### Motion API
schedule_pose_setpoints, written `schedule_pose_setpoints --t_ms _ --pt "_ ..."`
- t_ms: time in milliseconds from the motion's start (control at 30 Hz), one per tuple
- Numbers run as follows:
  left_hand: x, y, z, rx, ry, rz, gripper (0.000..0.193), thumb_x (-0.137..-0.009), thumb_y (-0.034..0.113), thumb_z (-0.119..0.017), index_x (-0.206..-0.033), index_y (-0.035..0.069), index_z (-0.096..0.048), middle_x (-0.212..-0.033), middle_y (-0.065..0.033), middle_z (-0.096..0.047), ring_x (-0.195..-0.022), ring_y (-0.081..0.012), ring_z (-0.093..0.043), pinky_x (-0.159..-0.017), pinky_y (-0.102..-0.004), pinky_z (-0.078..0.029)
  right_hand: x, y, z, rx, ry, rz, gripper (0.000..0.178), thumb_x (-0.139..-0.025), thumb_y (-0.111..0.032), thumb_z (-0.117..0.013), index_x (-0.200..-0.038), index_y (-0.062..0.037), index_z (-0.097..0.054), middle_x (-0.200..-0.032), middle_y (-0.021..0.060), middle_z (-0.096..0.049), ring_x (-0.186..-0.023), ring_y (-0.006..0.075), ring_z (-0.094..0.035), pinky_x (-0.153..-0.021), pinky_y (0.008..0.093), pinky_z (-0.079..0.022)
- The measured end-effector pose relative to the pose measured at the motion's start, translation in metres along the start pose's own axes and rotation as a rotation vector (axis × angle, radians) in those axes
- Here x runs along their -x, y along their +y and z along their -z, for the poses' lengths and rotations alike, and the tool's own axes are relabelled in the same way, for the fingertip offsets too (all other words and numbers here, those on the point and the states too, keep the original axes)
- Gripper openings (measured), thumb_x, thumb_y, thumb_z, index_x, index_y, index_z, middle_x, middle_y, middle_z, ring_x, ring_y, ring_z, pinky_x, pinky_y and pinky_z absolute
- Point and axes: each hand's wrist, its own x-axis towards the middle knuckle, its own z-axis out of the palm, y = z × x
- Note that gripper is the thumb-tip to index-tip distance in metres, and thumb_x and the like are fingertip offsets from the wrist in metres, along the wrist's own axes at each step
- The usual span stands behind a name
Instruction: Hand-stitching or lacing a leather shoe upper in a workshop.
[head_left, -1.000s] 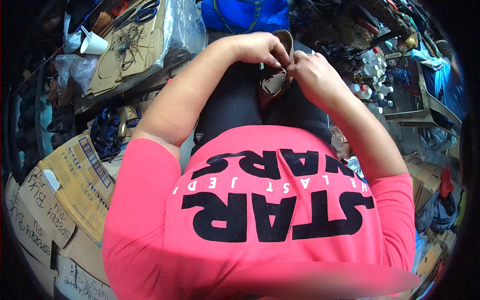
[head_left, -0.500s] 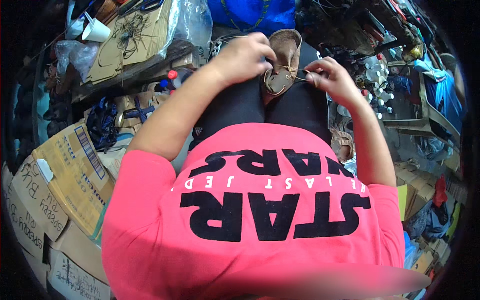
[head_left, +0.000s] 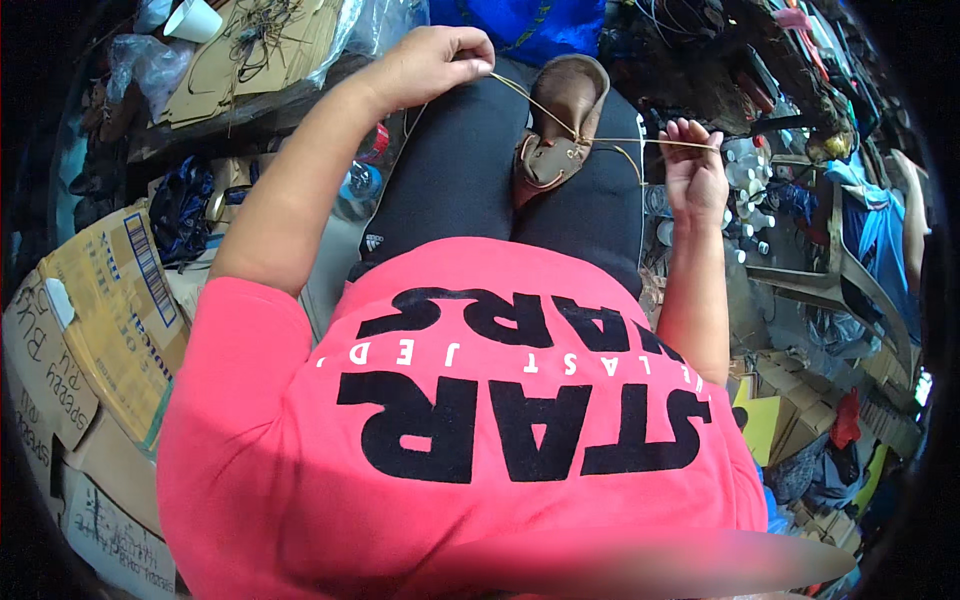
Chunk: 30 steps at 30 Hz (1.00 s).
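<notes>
Fingers of both hands gripped a tan shoelace drawn out from a brown leather shoe.
The left hand pinched one strand between thumb and forefinger, over the left edge of the black trousers; the right hand, palm up with curled fingertips, held the other beyond their right edge. The shoe lay on the trousers, between both hands, near the blue bag.
</notes>
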Motion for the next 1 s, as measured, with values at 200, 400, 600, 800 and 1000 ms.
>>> schedule_pose_setpoints --t_ms 200,400,600,800,1000 --pt "0.013 -0.015 -0.017 -0.191 0.228 -0.168 0.015 -0.083 0.008 -0.061 -0.097 0.005 -0.064 -0.086 -0.0076 -0.06 -0.081 -0.0186 -0.06 -0.076 -0.031 -0.048 0.016 0.003 0.006 -0.609 -0.218 -0.425 0.039 -0.099 -0.036 -0.04 -0.074 -0.008 -0.051 -0.068 0.0016 -0.048 -0.067 0.0167 -0.049 -0.078 0.0372 -0.043" --pt "0.004 -0.022 0.018 0.536 0.549 0.195 0.022 -0.09 0.016 -0.056 -0.103 0.0 -0.064 -0.099 -0.0158 -0.066 -0.1 -0.0293 -0.06 -0.086 -0.0371 -0.048 0.016 0.011 0.0 -0.636 -0.303 -0.508 0.042 -0.1 -0.037 -0.037 -0.067 -0.0112 -0.042 -0.056 -0.0032 -0.03 -0.05 0.01 -0.029 -0.058 0.0263 -0.032" --pt "0.011 -0.049 0.011 1.734 0.068 0.093 0.023 -0.096 0.023 -0.047 -0.084 0.005 -0.053 -0.07 -0.0045 -0.05 -0.067 -0.0164 -0.048 -0.067 -0.0317 -0.044 0.024 0.001 0.003 -0.307 -0.288 -0.446 0.045 -0.099 -0.037 -0.041 -0.062 -0.0119 -0.037 -0.053 -0.003 -0.027 -0.046 0.0093 -0.024 -0.054 0.0258 -0.029" --pt "0.015 -0.08 0.013 1.359 0.303 0.446 0.036 -0.098 0.034 -0.045 -0.072 0.009 -0.049 -0.064 -0.0031 -0.049 -0.052 -0.0118 -0.039 -0.063 -0.0311 -0.043 0.036 -0.004 0.04 -0.181 -0.211 -0.479 0.039 -0.097 -0.037 -0.045 -0.068 -0.0108 -0.046 -0.063 0.0003 -0.042 -0.057 0.0141 -0.04 -0.069 0.0316 -0.04" --pt "0.082 -0.074 0.104 0.044 0.009 0.367 0.044 -0.08 0.024 -0.066 -0.121 0.008 -0.06 -0.116 -0.0039 -0.062 -0.108 -0.013 -0.055 -0.091 -0.0271 -0.043 0.051 -0.051 0.094 1.268 -0.12 -0.295 0.027 -0.089 -0.014 -0.06 -0.115 -0.0044 -0.06 -0.1 0.0058 -0.062 -0.09 0.0125 -0.057 -0.082 0.0262 -0.043"
